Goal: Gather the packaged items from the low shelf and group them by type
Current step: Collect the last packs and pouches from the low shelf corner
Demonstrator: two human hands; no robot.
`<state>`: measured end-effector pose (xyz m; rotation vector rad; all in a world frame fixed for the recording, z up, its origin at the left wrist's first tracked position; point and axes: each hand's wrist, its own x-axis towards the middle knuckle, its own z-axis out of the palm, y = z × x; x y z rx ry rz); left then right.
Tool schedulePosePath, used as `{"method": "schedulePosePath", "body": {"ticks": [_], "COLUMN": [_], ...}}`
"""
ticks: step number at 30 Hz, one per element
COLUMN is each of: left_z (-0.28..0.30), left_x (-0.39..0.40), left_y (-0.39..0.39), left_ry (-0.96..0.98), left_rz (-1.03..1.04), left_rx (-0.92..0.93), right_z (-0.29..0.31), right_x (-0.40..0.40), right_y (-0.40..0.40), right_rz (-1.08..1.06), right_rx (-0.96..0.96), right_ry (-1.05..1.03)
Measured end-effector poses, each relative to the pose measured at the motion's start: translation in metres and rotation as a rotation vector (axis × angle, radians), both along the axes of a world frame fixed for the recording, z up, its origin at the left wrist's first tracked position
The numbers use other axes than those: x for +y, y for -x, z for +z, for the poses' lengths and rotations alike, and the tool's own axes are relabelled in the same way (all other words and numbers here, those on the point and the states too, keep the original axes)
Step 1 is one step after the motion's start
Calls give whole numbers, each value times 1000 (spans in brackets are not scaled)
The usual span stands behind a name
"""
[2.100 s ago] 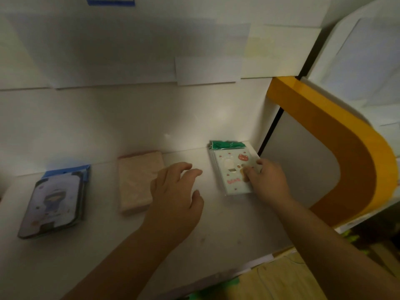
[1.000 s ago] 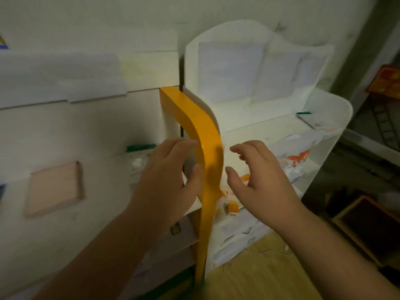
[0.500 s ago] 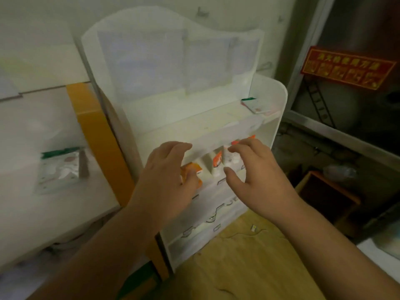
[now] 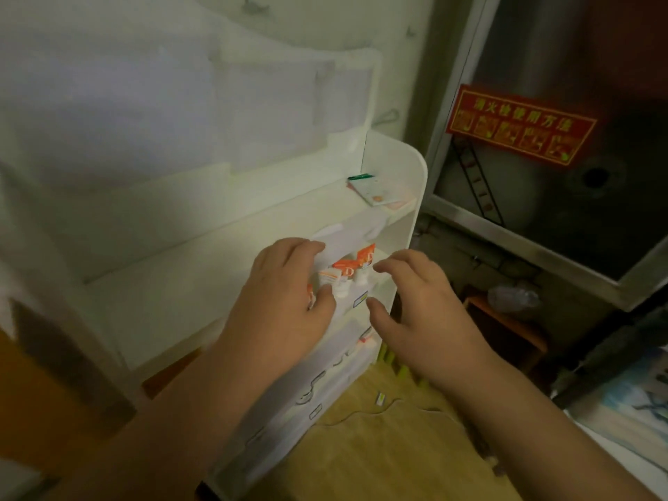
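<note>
Head view, hands (image 4: 347,305) spread, flanking orange-white packets (image 4: 345,271)

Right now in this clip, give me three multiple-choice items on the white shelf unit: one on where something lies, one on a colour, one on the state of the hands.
1. Where does the flat green-edged packet lie?
A. On the upper shelf, at its right end
B. On the floor
C. In the left hand

2. What colour are the tops of the small packages between the hands?
A. Blue
B. Orange
C. Black

3. What is the state of the right hand?
A. Closed around a packet
B. Open, fingers spread, holding nothing
C. Flat on the floor

Answers: 1 A, it rests by the unit's right side panel. 2 B, orange tops over white bodies. 3 B, its fingers curl in air beside the packages; the left hand partly covers others.
</note>
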<state>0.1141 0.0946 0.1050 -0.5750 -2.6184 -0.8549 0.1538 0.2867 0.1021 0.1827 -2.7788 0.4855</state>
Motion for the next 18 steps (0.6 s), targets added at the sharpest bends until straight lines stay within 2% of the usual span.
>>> {"method": "schedulePosePath", "body": {"ticks": [9,18], "left_z": [4,-15], "left_x": [38,49], "left_y": [118,169], "left_ry": [-26,-63], "left_rz": [-61,-50], "left_rx": [-16,-60], "right_z": [12,0], "right_x": [33,52], "right_y": [99,157], "right_rz": [-133,-147], "right_rx": [17,-49], "right_ry": [-18,-10]}}
